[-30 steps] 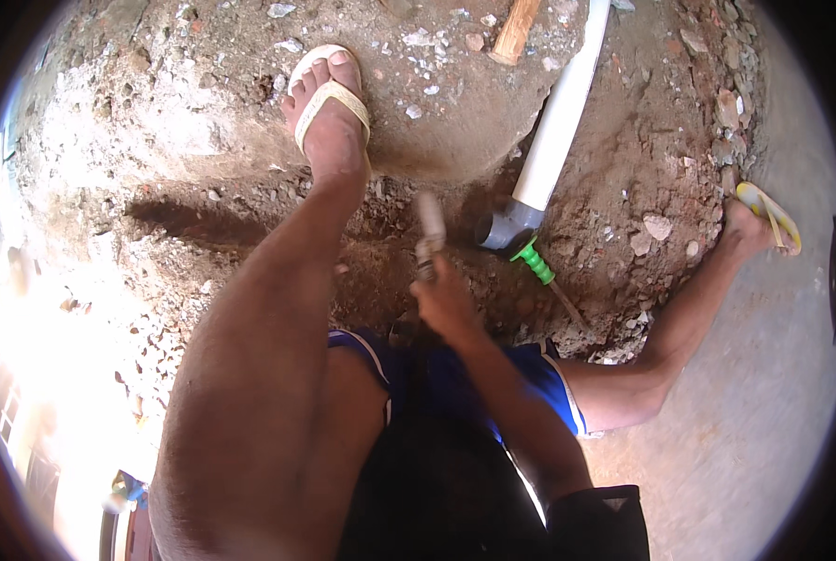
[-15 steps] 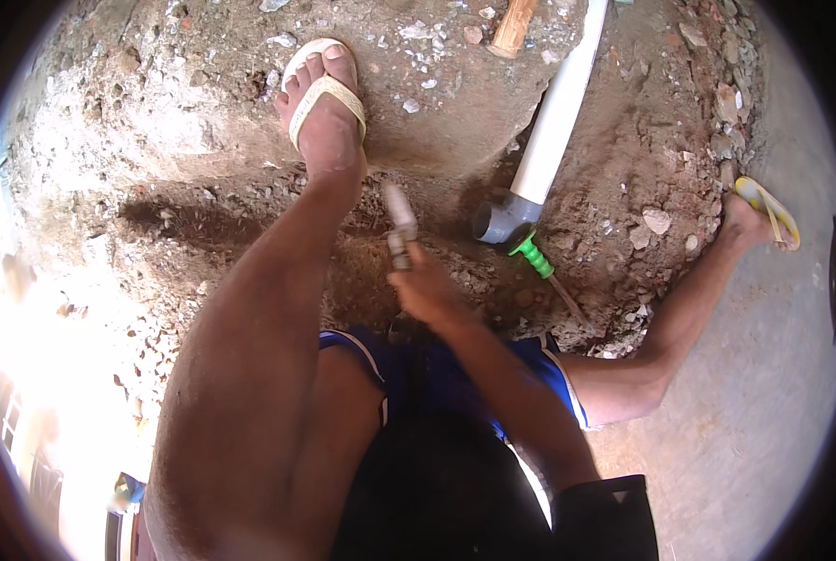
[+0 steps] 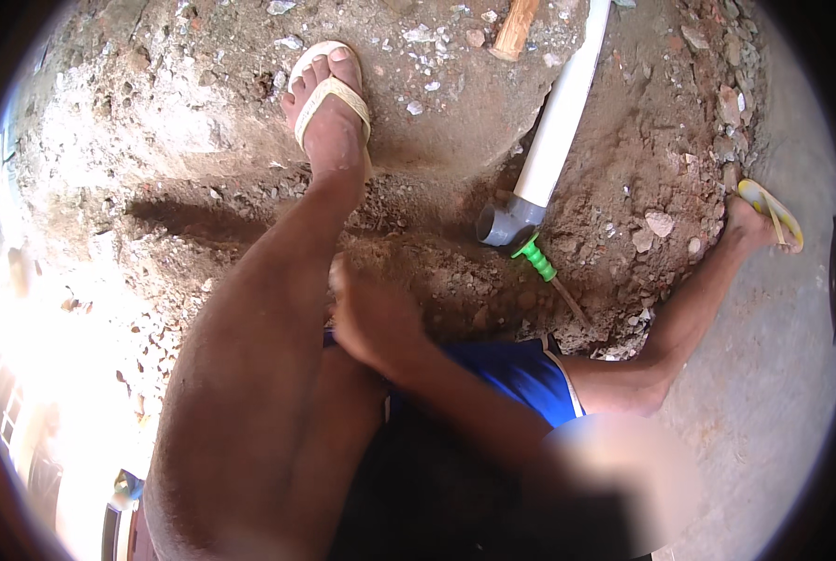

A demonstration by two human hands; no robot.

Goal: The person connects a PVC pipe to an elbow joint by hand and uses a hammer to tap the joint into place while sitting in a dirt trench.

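My right hand (image 3: pixel 373 323) is closed and smeared by motion, beside my raised left shin over the dug earth. Half a second ago a short pale stick-shaped thing stuck out of it. Now the fingers and my leg hide nearly all of that thing, so its kind cannot be told. To the right of the hand, a white pipe (image 3: pixel 567 112) ends in a grey elbow fitting (image 3: pixel 507 222) lying on the soil. A chisel with a green grip (image 3: pixel 537 261) leans just below the fitting, its metal shaft toward me. My left hand is not in view.
A narrow trench (image 3: pixel 189 222) runs across the rubble-strewn ground. My left foot, in a white flip-flop (image 3: pixel 352 89), stands beyond it. A wooden handle (image 3: pixel 514 33) lies at the top. Loose stones (image 3: pixel 659 223) border a smooth concrete floor (image 3: pixel 745 374) at the right.
My right hand has swung left and toward me, up against my left shin. The pale thing it held out has gone nearly out of sight. Pipe and chisel stay put.
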